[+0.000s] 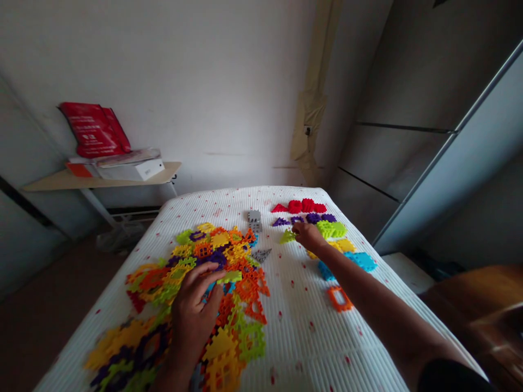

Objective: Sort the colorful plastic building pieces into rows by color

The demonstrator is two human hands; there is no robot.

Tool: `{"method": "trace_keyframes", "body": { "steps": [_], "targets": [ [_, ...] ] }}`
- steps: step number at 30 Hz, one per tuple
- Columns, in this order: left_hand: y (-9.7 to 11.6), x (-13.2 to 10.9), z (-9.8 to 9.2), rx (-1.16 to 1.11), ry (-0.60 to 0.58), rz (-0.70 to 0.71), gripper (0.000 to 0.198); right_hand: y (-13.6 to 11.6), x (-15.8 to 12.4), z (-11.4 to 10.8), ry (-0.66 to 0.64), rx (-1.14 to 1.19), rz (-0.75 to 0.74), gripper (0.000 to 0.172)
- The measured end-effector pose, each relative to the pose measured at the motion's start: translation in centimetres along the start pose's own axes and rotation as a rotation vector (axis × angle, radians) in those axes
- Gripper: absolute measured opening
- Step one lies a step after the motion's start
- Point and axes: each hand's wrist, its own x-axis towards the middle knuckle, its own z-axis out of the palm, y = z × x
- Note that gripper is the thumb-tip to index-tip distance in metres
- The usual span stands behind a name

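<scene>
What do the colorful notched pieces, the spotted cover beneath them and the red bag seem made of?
Notched pieces: probably molded plastic, smooth and rather matte, judging by their even color and repeated teeth. Spotted cover: likely fabric, soft-looking, with a ribbed surface. Red bag: perhaps plastic or coated cloth; its creases and faint sheen would fit either.

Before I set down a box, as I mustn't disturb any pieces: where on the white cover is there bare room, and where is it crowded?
Bare: the strip of white cover between the mixed heap and the orange square frame; also the far-left stretch beyond the heap. Crowded: the heap around the left hand, and the coloured rows by the right hand.
</scene>
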Motion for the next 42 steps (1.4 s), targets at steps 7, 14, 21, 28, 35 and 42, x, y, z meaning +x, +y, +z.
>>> {"method": "trace_keyframes", "body": {
  "steps": [7,14,21,28,35,42],
  "targets": [
    [-0.3,-0.1,0.0,0.014,-0.008,0.008,0.015,0.2,0.4,1.0,-0.061,-0.046,0.004,0.027],
    [-0.5,-0.2,0.2,0.007,-0.006,0.024,0.015,0.3,0.6,1.3,-0.103,-0.074,0.012,0.029],
    [-0.6,-0.3,0.1,0.011,-0.009,0.03,0.016,0.4,0.9,1.7,-0.133,-0.08,0.014,0.028],
    [-0.5,0.0,0.2,-0.012,0.005,0.014,0.015,0.0,0.7,1.3,-0.12,-0.068,0.003,0.029],
    [0.3,-0.1,0.2,-0.11,-0.024,-0.199,0.014,-2.6,-0.9,-2.1,-0.04,0.038,-0.09,0.034],
    [0.4,-0.6,0.9,-0.16,-0.092,-0.339,0.016,-9.8,-6.1,-2.9,-0.116,0.721,-0.314,0.013]
  ]
}}
